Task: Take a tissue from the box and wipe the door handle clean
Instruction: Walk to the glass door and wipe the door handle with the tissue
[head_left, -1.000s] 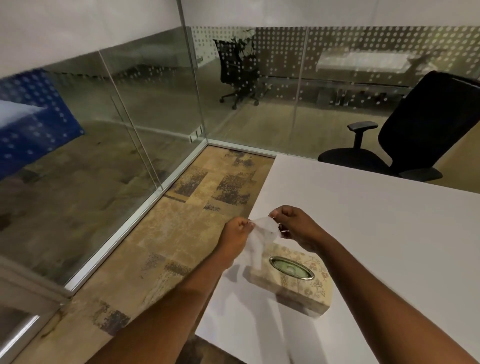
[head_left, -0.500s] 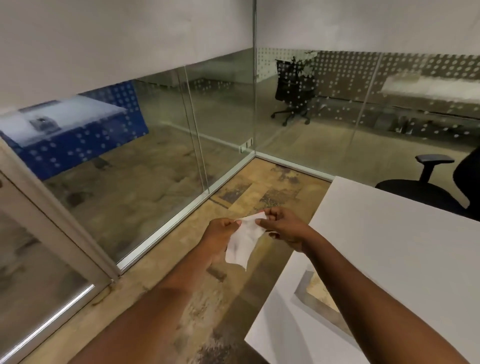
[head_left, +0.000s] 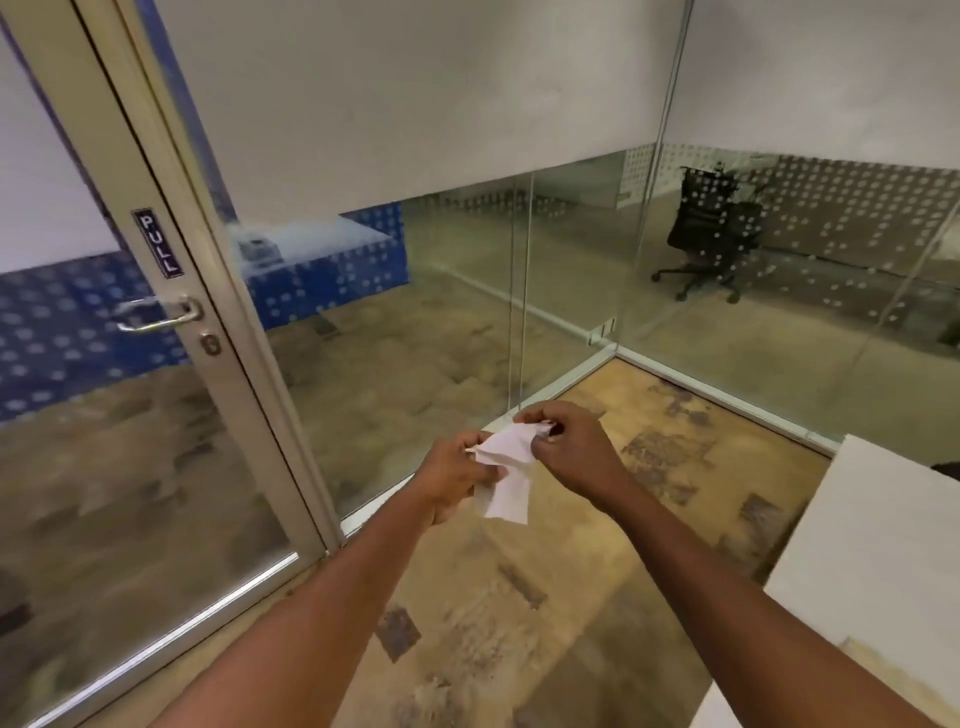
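Observation:
A white tissue (head_left: 506, 470) hangs crumpled between both hands in the middle of the view. My left hand (head_left: 451, 480) pinches its left side and my right hand (head_left: 569, 449) pinches its upper right edge. The silver lever door handle (head_left: 158, 315) sits on the pale door frame (head_left: 156, 171) at the far left, well apart from both hands, under a dark PULL label (head_left: 157, 242) and above a keyhole (head_left: 210, 343). A patterned corner at the lower right edge (head_left: 883, 670) may be the tissue box; I cannot tell for sure.
Glass partition walls (head_left: 441, 322) run from the door to the room's corner (head_left: 615, 353). A white table (head_left: 883, 545) stands at the right. A black office chair (head_left: 706, 239) stands beyond the glass. Patterned tan carpet (head_left: 519, 597) covers the floor between me and the door.
My view has swung left from the table and tissue box to the glass door, so the handle has come into sight. Both hands still hold the tissue, now more bunched.

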